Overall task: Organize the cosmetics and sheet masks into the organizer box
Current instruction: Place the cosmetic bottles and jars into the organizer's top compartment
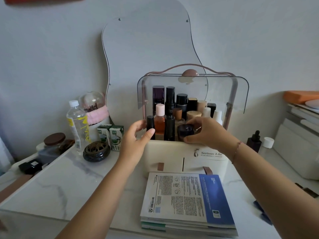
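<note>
Two hands are working at the cream plastic box [172,152], its clear curved lid [224,90] flipped up. Right hand [205,131] is clamping a round glossy dark jar [185,131] at the front row's 3 o'clock end. Left hand [138,135] is curled, thumb touching a slim black bottle [150,123] at 9 o'clock. Flat masks [186,199] are lying stacked on the marble-look table [72,183] at 6 o'clock.

Soft, even daylight, rather dim and cool, with only faint shadows. The raised clear lid [193,94] shows mild glare, and a pale glow sits along the box [172,152] rim. Wide-angle bending curves the bench [69,178] edges; corners look slightly soft.
</note>
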